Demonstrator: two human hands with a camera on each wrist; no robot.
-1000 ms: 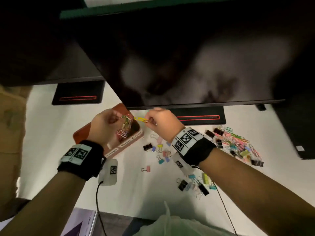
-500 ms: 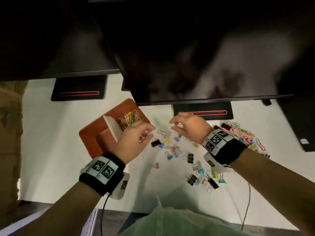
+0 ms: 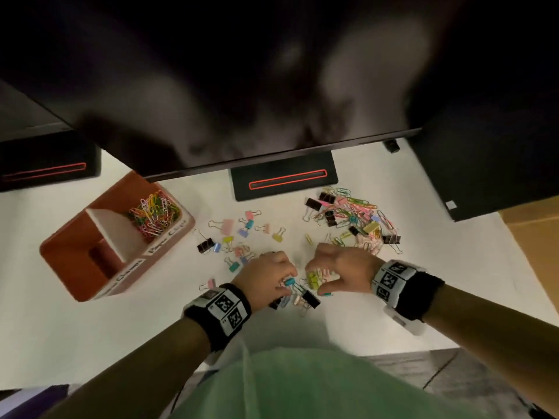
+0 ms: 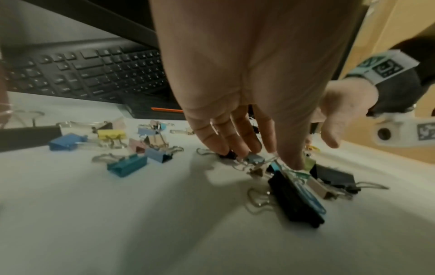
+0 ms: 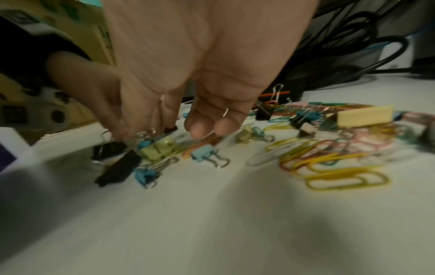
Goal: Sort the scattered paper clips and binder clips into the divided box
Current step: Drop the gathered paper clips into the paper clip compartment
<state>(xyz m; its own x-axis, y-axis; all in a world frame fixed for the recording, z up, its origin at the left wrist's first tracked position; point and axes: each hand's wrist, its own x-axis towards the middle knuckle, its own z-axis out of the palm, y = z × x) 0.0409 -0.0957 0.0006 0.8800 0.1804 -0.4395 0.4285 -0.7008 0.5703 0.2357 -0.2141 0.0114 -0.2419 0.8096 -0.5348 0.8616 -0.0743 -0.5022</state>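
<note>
The orange divided box [image 3: 75, 252] stands at the left; its far compartment holds coloured paper clips [image 3: 154, 217]. Both hands are down on a small heap of binder clips [image 3: 311, 297] near the table's front edge. My left hand [image 3: 286, 282] curls thumb and fingers around a few of them, a blue one [image 4: 255, 158] between the tips. My right hand [image 5: 146, 134] pinches the wire handles of clips beside a tilted black binder clip [image 5: 120, 167]. More binder clips [image 3: 230, 237] lie scattered mid-table, and a mixed pile [image 3: 354, 219] lies at the right.
A dark monitor [image 3: 272, 86] overhangs the back of the white table, its stand [image 3: 284, 176] behind the clips. A keyboard [image 4: 94, 74] sits beyond the box side. A cardboard box [image 3: 538, 231] is at the right, cables [image 5: 353, 46] behind the pile.
Both hands left the box and came down toward me onto the near heap of binder clips. The yellow paper clip the right hand held is no longer in it.
</note>
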